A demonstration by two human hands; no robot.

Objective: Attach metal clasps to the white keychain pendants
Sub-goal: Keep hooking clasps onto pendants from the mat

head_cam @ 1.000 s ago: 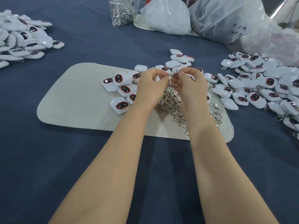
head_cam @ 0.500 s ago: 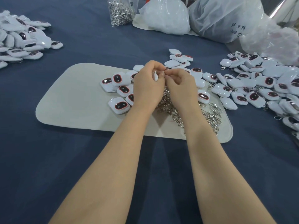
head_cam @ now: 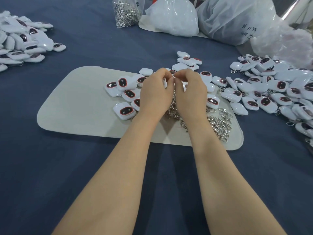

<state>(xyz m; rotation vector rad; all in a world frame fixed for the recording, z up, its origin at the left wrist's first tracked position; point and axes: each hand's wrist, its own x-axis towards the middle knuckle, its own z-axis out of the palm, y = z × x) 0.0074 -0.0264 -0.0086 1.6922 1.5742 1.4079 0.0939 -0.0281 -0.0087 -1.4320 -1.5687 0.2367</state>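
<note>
A white pendant sits above the middle of the beige mat, gripped in the curled fingers of the left hand. The right hand meets it fingertip to fingertip, fingers curled; what it pinches is hidden, so I cannot tell. Loose clasps lie heaped on the mat's right end, more pendants on its middle. Off the mat's right edge spreads a bigger pile.

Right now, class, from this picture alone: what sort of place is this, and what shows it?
Probably a small assembly workbench: heaps of identical white pendants, a loose pile of metal clasps on a beige mat, and bulk plastic bags of stock at the back.
</note>
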